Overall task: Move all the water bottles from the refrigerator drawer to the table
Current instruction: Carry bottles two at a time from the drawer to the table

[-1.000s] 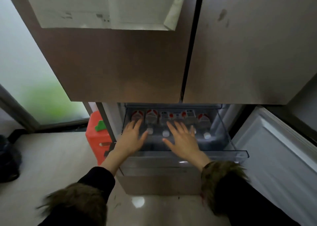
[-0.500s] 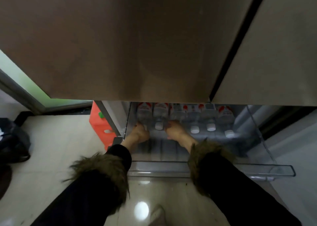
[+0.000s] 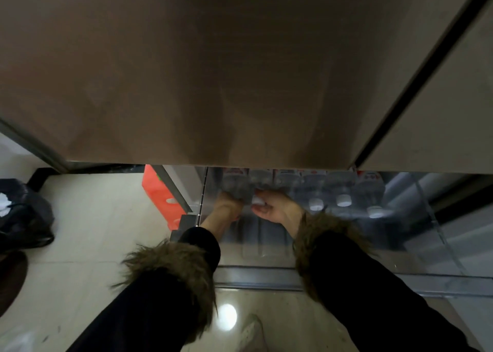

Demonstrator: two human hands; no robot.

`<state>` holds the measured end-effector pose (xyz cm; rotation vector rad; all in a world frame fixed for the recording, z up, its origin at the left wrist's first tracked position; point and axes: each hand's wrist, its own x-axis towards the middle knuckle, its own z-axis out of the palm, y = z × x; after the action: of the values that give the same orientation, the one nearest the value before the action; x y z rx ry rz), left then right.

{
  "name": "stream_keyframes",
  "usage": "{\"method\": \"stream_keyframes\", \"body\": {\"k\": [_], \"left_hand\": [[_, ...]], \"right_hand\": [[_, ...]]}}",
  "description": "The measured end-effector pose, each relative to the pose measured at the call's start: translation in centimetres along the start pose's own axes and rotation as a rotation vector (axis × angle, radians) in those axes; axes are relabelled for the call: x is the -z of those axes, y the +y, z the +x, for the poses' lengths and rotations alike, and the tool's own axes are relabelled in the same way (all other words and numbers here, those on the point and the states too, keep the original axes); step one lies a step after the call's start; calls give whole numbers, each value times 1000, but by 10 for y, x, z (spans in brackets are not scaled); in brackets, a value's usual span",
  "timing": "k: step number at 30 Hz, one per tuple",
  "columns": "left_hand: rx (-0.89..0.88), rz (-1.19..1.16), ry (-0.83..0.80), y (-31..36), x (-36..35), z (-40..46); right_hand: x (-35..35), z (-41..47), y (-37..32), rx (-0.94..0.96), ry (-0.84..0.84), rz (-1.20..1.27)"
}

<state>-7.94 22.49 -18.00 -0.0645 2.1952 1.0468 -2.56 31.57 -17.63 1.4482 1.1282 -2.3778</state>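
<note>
Several clear water bottles with red labels and white caps lie in a row at the back of the open transparent refrigerator drawer [image 3: 416, 234]. My left hand [image 3: 226, 207] grips the leftmost bottle [image 3: 236, 184] near its neck. My right hand [image 3: 277, 209] curls round the neck of the second bottle [image 3: 262, 183], its white cap showing by my fingers. Three more bottles [image 3: 341, 188] lie to the right, caps toward me. The bottles' far ends are hidden under the fridge doors.
The brown fridge doors [image 3: 213, 71] overhang the drawer and fill the upper view. An orange-red object [image 3: 157, 191] stands left of the drawer, a black bag [image 3: 24, 218] on the pale floor at far left. My shoe [image 3: 250, 330] is below the drawer's front rail.
I have leaned closer and lower, so the doors now cover more of the bottles. Both hands went from flat and open above the drawer to closing on the two left bottles.
</note>
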Motion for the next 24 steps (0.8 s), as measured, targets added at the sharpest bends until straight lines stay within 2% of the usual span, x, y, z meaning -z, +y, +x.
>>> {"method": "stream_keyframes", "body": {"k": [3, 8, 14, 20, 24], "left_hand": [[15, -83, 15, -3, -2, -6], [18, -80, -4, 2, 5, -25], [-100, 159, 81, 0, 21, -53], [-177, 316, 213, -4, 45, -94], [-370, 383, 398, 10, 61, -124]], "right_hand": [[4, 1, 1, -23, 36, -82], [14, -20, 1, -40, 23, -242], [15, -67, 0, -4, 3, -235], [19, -117, 6, 146, 50, -417], [30, -144, -1, 431, 277, -712]]}}
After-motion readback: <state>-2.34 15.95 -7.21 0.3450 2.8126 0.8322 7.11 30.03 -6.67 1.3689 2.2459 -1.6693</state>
